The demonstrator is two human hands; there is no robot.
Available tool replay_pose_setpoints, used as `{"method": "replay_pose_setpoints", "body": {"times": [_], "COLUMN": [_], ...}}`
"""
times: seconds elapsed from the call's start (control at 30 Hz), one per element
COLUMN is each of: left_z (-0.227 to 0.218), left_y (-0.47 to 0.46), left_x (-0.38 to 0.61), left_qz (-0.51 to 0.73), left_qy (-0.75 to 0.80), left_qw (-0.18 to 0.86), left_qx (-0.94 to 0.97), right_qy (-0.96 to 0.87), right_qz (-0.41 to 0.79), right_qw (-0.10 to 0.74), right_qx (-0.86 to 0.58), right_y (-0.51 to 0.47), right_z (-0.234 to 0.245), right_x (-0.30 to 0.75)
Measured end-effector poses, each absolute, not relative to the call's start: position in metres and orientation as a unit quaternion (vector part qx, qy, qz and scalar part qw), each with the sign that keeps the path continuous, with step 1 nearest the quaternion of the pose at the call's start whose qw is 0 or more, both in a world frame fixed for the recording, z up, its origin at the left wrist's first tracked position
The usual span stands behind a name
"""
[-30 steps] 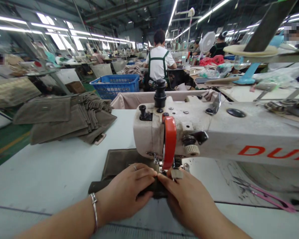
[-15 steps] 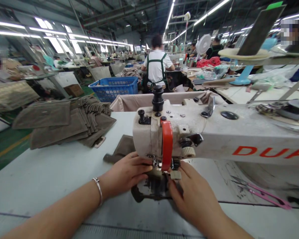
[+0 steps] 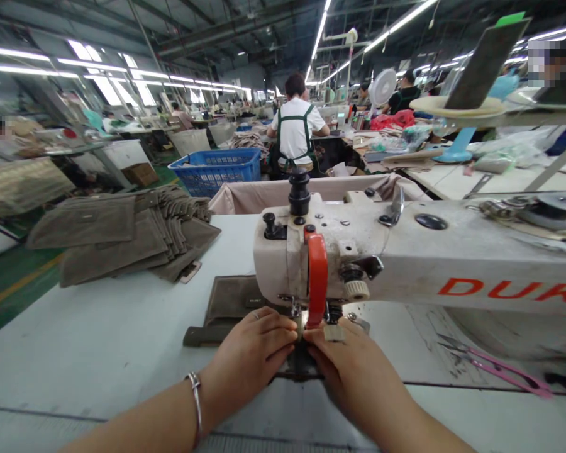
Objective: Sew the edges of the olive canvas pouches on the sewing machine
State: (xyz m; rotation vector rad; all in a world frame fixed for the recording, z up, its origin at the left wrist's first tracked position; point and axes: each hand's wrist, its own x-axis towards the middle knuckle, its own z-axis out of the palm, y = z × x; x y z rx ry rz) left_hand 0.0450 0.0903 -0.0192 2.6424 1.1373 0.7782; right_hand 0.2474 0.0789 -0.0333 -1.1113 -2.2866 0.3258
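A brown fabric piece [image 3: 231, 299] with a small label lies under the head of a white sewing machine [image 3: 382, 233], partly hidden by the machine and my fingers. My left hand [image 3: 259, 343], wearing a ring and a bracelet, presses its fingers together on the fabric's near edge, just left of the needle area. My right hand [image 3: 358, 358] is closed at the same edge on the other side, thumb and fingertips by the presser foot. An orange guard [image 3: 317, 280] hangs between the two hands and hides part of the stitching spot.
A stack of similar brown fabric pieces [image 3: 122, 233] lies at the table's left. Pink-handled thread snips [image 3: 504, 368] rest on the right. Behind the machine are a cloth-lined bin [image 3: 245, 195], a blue basket [image 3: 217, 170] and a seated person [image 3: 296, 129].
The fabric has shifted, showing more of its labelled face left of the machine. My left hand has moved right and nearer me; both hands' fingertips are now closer together at the needle.
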Motion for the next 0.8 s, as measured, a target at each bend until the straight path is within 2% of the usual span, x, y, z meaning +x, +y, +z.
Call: {"method": "replay_pose_setpoints", "body": {"times": [0.8], "left_z": [-0.022], "left_y": [0.111], "left_x": [0.049], "left_qz": [0.281], "left_qy": [0.396], "left_qw": [0.080], "left_qx": [0.871], "right_qy": [-0.845], "right_qz": [0.043], "right_qw": [0.302], "right_qx": [-0.440], "right_y": [0.092], "right_z": [-0.036], "right_x": [0.239]}}
